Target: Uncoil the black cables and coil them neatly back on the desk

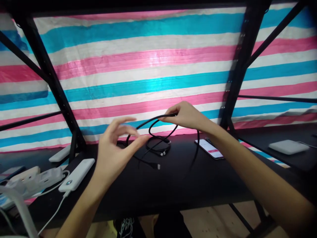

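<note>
My right hand (186, 115) pinches a black cable (154, 118) and lifts part of it above the black tabletop. The cable hangs in loose loops, one length dropping to the right of this hand. To the left, my left hand (116, 142) is open, its thumb and fingers apart around the cable's arc; whether it touches the cable I cannot tell. Below lie more black cable loops (148, 145) and several plugs, one a metal-tipped connector (155, 166). Which ends belong to the lifted cable is unclear. By my right forearm rests a phone (210, 148) with a lit screen.
On the left, a white power bank (80, 172) has a white cord plugged in. Beyond it is a cluster of white chargers (41, 180). Another white device (288, 147) sits far right. Black metal posts (235, 69) frame a striped sheet (148, 66) behind the table.
</note>
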`<state>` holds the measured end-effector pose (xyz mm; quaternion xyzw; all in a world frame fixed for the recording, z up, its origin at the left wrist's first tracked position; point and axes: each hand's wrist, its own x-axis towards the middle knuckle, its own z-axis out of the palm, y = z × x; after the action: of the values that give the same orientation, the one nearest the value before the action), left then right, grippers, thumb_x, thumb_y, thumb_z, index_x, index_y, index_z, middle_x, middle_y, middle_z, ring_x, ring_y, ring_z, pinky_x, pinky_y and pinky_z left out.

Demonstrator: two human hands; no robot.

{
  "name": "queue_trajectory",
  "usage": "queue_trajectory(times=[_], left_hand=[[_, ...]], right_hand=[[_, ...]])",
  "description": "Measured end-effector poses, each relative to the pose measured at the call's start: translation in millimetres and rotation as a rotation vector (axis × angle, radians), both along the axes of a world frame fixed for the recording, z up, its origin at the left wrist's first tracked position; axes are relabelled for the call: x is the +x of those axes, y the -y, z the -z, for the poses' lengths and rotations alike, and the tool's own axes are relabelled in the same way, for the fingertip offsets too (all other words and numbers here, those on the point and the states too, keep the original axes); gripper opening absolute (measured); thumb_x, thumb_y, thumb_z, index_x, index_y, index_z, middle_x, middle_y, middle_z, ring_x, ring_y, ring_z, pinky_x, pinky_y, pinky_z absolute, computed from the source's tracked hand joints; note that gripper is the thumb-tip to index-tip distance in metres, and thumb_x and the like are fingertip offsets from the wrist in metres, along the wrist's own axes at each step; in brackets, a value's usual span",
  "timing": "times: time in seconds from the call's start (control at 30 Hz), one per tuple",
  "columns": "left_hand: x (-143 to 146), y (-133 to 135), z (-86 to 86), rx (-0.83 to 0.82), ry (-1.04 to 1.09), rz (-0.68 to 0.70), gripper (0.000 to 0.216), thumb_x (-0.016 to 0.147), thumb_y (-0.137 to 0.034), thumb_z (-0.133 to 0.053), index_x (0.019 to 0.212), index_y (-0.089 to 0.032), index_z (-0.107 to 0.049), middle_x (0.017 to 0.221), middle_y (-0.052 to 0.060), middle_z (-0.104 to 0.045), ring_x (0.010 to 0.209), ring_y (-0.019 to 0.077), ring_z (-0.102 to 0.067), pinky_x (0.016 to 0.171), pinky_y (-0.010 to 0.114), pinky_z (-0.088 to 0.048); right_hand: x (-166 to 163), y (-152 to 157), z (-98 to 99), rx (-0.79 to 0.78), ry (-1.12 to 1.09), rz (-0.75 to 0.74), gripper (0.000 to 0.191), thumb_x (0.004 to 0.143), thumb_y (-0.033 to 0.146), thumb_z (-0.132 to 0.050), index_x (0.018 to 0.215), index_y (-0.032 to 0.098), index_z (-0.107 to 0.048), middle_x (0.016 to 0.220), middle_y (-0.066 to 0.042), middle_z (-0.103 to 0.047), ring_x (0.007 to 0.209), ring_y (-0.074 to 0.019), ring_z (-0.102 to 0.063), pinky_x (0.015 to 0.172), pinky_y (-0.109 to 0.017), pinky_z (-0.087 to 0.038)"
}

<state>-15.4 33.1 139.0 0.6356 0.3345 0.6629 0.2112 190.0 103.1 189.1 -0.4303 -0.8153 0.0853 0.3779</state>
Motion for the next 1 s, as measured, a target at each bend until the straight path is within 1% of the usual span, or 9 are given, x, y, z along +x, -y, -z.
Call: queue_trajectory(times=[0.07, 0.1, 0.17, 0.3, 0.43, 0.57, 0.73, 0.9, 1.0], left_hand=[[7, -20, -4.1, 0.125, -0.033, -0.129, 0.061, 0.045, -0.021, -0.088, 0.102, -0.026, -0.068, 0.096, 0.002, -0.069, 0.098, 0.0228, -0.061, 0.082, 0.027, -0.047], [10, -32, -3.4, 0.126, -0.081, -0.117, 0.056, 0.045, -0.022, -0.088, 0.097, -0.025, -0.069, 0.099, 0.003, -0.068, 0.1, 0.0235, -0.06, 0.083, 0.027, -0.047], [11, -57, 2.5, -0.014, -0.16, 0.031, 0.021, 0.062, -0.029, -0.08, 0.078, -0.02, -0.07, 0.077, 0.003, -0.069, 0.08, 0.0205, -0.065, 0.074, 0.027, -0.048], [-2, -84, 17.1, -0.295, 0.102, 0.183, 0.032, 0.071, -0.04, -0.07, 0.055, -0.017, -0.055, 0.035, -0.007, -0.041, 0.029, 0.0081, -0.042, 0.043, 0.023, -0.043], [-24, -90, 24.4, -0.417, 0.442, 0.212, 0.029, 0.066, -0.025, -0.075, 0.056, -0.017, -0.049, 0.033, -0.013, -0.025, 0.024, 0.0003, -0.018, 0.028, 0.014, -0.023], [-43, -95, 35.2, -0.486, 0.592, 0.252, 0.033, 0.068, -0.016, -0.067, 0.053, -0.018, -0.038, 0.032, -0.013, -0.023, 0.025, 0.0005, -0.017, 0.025, 0.013, -0.017], [-57, -98, 51.7, -0.523, 0.62, 0.258, 0.044, 0.072, -0.016, -0.064, 0.053, -0.02, -0.025, 0.034, -0.012, -0.021, 0.024, 0.0008, -0.018, 0.024, 0.012, -0.019], [-83, -89, 57.3, -0.753, 0.488, 0.337, 0.028, 0.077, -0.025, -0.065, 0.058, -0.017, -0.046, 0.035, -0.011, -0.026, 0.022, 0.0013, -0.017, 0.02, 0.013, -0.016], [-97, -80, 58.8, -0.906, 0.291, 0.388, 0.031, 0.076, -0.038, -0.07, 0.066, -0.013, -0.055, 0.039, -0.011, -0.029, 0.025, -0.0012, -0.015, 0.022, 0.009, -0.015]], right_hand=[[-17, -3, -4.7, 0.077, -0.002, -0.042, 0.024, 0.07, 0.036, -0.069, 0.066, 0.012, -0.073, 0.054, -0.002, -0.055, 0.053, -0.0106, -0.044, 0.05, -0.025, -0.029], [-24, -5, -5.4, 0.093, -0.005, -0.059, 0.019, 0.07, 0.03, -0.068, 0.067, 0.012, -0.073, 0.057, -0.003, -0.057, 0.056, -0.0113, -0.047, 0.051, -0.025, -0.03], [-31, -13, -4.4, 0.073, -0.018, -0.131, 0.013, 0.068, 0.025, -0.069, 0.072, 0.013, -0.073, 0.063, -0.004, -0.061, 0.06, -0.0123, -0.051, 0.053, -0.024, -0.034], [-18, -33, 8.1, -0.192, 0.002, -0.329, 0.027, 0.069, 0.036, -0.072, 0.085, 0.015, -0.071, 0.062, 0.0, -0.057, 0.056, -0.0097, -0.05, 0.052, -0.022, -0.036], [9, -51, 42.7, -0.618, -0.151, -0.465, 0.035, 0.079, 0.046, -0.063, 0.09, 0.013, -0.068, 0.048, 0.006, -0.043, 0.046, -0.0083, -0.044, 0.057, -0.027, -0.046], [27, -65, 87.9, -0.754, -0.37, -0.461, 0.036, 0.078, 0.048, -0.065, 0.089, 0.013, -0.066, 0.045, 0.009, -0.039, 0.045, -0.0071, -0.039, 0.073, -0.033, -0.05], [41, -72, 114.9, -0.716, -0.336, -0.328, 0.043, 0.079, 0.053, -0.061, 0.097, 0.014, -0.067, 0.057, 0.003, -0.052, 0.064, -0.0125, -0.055, 0.074, -0.029, -0.044], [73, -72, 108.4, -0.537, -0.111, -0.123, 0.05, 0.078, 0.058, -0.057, 0.095, 0.013, -0.07, 0.052, 0.005, -0.041, 0.05, -0.0085, -0.037, 0.051, -0.024, -0.026], [93, -70, 103.5, -0.402, -0.047, -0.022, 0.046, 0.075, 0.056, -0.061, 0.083, 0.012, -0.071, 0.053, 0.004, -0.04, 0.049, -0.0076, -0.031, 0.048, -0.025, -0.019]])
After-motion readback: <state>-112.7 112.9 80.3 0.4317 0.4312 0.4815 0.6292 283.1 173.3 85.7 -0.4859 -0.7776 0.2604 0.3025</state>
